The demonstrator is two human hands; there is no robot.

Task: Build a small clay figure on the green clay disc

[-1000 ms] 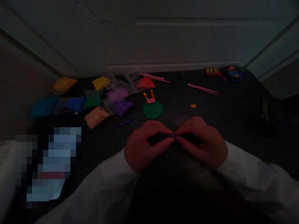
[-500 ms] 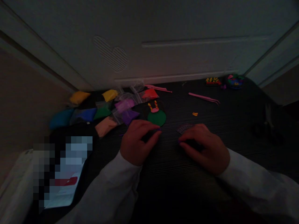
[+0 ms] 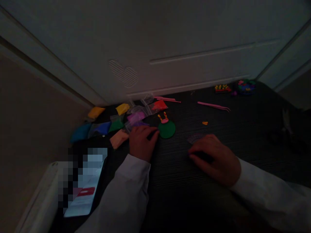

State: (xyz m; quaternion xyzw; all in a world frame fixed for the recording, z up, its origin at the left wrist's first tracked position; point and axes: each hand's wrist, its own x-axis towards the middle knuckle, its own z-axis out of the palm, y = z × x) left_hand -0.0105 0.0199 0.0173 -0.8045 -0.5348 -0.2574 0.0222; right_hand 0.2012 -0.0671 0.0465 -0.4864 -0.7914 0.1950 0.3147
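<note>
My left hand is closed in a pinch at the left edge of a flat green disc; the small purple clay bit at its fingertips is barely visible in the dim light. On the disc's far side sits a pink oval piece with two orange-yellow upright strips. My right hand rests low over the dark table, thumb and forefinger pinched around a tiny purple clay bit that is mostly hidden. Just beyond it lies a clear patterned sheet, partly covered by the hand. Farther off is a small orange piece.
Several bags of coloured clay lie at left, behind a lit phone. Pink tweezers and pink tools lie farther back. Scissors are at right, and small colourful models stand by the back wall panel.
My left hand has moved left, to the edge of the green disc and towards the clay bags. My right hand stays nearly in place, still pinched. The camera view has shifted slightly.
</note>
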